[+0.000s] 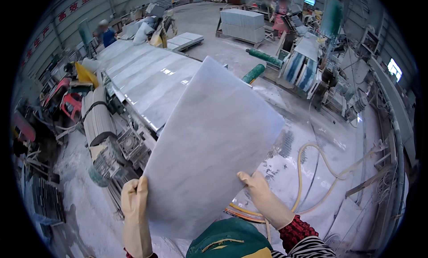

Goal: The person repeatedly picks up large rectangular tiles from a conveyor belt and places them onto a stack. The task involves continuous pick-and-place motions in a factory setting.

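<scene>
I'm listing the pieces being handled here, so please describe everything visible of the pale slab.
The slab is flat and four-sided, pale grey with faint darker streaks, and looks like stone. It is held at a slant in mid-view, one corner pointing up and away. The gloved left hand grips its left edge; the gloved right hand holds the right edge, thumb on the face. Its underside is hidden.

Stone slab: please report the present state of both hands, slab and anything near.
Left hand gripping slab at left edge; right hand at lower right edge. Slab tilted, pale face visible. Yellow hose looped at right.
</scene>
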Motion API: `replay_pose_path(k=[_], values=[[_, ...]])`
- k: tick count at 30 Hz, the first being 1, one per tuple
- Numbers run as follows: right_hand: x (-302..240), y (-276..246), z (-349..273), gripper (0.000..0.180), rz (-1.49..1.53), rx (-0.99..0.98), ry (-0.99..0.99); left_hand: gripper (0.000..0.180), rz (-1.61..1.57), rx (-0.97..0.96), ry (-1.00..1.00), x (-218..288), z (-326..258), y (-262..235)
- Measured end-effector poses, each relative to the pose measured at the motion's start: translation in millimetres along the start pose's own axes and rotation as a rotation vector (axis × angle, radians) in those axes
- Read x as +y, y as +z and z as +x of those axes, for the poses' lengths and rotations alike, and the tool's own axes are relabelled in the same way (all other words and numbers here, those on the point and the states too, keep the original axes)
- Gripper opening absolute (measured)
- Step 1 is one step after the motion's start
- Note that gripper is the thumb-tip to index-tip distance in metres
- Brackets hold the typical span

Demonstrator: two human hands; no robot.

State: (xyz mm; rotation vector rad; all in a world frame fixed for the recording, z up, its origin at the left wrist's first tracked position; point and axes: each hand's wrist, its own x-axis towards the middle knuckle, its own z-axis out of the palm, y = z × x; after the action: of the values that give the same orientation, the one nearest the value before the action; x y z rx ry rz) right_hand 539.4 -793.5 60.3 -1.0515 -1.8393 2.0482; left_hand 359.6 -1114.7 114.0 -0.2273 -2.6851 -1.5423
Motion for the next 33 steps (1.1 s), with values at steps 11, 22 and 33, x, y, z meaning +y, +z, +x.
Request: replay_pose_path(k=[11,22,33], values=[[-115,-128,22,0.062,0.299,0.549,-0.452,0.043,-0.391,-0.454,-0.053,114,85,215],[-126,-338,165,0.064,0.322,0.599,-0.225,0.073,0.084,-0.681,0.313,167,103,499],[-58,-515,384,0.058,-0.383,0.61,-0.227,0.066,0.144,-0.824,-0.001,261,161,690]])
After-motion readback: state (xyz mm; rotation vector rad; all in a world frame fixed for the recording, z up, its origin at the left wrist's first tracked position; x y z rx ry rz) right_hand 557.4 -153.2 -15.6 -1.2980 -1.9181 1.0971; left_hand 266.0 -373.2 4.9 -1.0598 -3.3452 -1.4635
